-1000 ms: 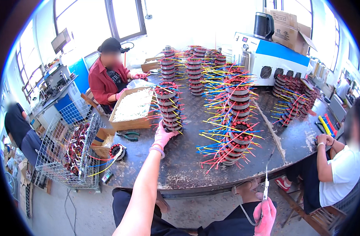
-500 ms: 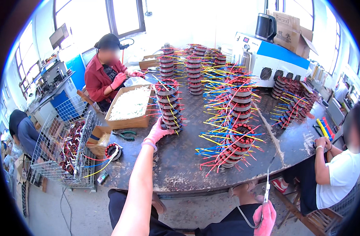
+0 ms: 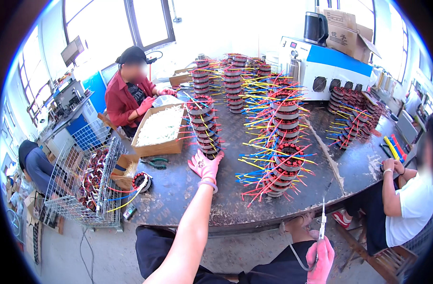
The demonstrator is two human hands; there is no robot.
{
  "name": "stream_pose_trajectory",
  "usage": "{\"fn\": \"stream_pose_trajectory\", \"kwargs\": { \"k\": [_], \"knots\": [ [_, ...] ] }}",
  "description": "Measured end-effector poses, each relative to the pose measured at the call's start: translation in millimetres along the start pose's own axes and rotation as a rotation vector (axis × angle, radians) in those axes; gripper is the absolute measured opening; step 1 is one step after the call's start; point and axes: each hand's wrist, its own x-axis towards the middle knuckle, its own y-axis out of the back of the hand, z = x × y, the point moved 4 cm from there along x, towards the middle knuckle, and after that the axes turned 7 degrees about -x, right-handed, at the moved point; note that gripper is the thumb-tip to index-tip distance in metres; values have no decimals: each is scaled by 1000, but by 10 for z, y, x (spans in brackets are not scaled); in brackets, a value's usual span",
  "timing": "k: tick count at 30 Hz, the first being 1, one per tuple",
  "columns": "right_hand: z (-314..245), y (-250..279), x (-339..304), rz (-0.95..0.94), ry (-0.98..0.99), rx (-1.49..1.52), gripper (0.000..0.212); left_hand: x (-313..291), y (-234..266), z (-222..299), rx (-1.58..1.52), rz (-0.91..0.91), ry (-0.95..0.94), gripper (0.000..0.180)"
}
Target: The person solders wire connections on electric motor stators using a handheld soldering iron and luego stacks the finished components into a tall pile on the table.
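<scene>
A stack of wound motor stators (image 3: 203, 124), grey rings with red windings and yellow, blue and red leads, stands on the dark table left of centre. My left hand (image 3: 205, 164), in a pink glove, is wrapped round the near side of its base, thumb to the left and fingers to the right. Low at the right, in front of the table edge, my gloved right hand (image 3: 319, 260) is closed on a slim silver hand tool (image 3: 322, 226) with a long thin tip. A grey strip or cord loops beside that hand; the tool's exact kind is unclear.
Taller stator stacks (image 3: 285, 142) with wires sticking out stand to the right. A carton of white pieces (image 3: 159, 150), green-handled pliers (image 3: 155, 164) and a single stator (image 3: 141, 182) lie left. A wire basket (image 3: 84, 215) is beside the table. Co-workers sit far left and right.
My left hand has slid from the stack's left side round to its near base. My right hand still holds the tool, now more upright. The view has shifted slightly.
</scene>
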Motion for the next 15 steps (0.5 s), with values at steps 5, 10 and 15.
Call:
{"fn": "stream_pose_trajectory", "kwargs": {
  "k": [5, 10, 15],
  "knots": [
    [-28, 121, -13, -7, 42, -21, 36, 89, -156, -15, -51, 64, 90, 116],
    [11, 143, 56, -4, 80, -24, 36, 154, -186, -27, -34, 35, 55, 114],
    [-10, 132, 84, 3, 56, -1, 36, 172, -131, 67, -2, -62, 89, 111]
  ]
}}
